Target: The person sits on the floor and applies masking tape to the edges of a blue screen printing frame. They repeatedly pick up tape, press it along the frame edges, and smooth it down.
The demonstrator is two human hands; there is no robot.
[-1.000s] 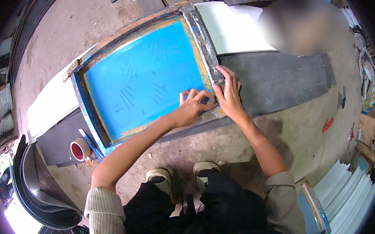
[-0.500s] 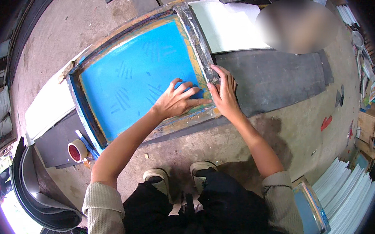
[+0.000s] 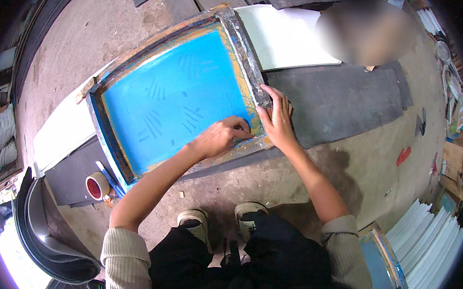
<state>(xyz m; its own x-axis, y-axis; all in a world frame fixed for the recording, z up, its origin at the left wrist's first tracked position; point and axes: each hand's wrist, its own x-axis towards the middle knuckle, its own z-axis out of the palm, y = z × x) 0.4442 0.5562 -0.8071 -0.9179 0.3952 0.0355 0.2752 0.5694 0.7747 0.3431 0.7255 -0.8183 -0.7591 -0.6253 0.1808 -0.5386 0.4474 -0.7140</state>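
Blue-meshed frame (image 3: 173,96) lies flat over the floor (image 3: 223,189), left of centre in my feed. Nearest me: pale shoes (image 3: 193,214), apart. Roll of tape (image 3: 97,186) beside slim blue items (image 3: 112,180), near the frame's near-left corner. Left hand (image 3: 221,137): fingers curled at the near-right inner corner; I cannot tell whether they pinch anything. Right hand (image 3: 279,118): thumb and fingers spread on the right rail (image 3: 249,63). Farther right, dark sheet (image 3: 340,101); beyond it, white sheet (image 3: 291,37).
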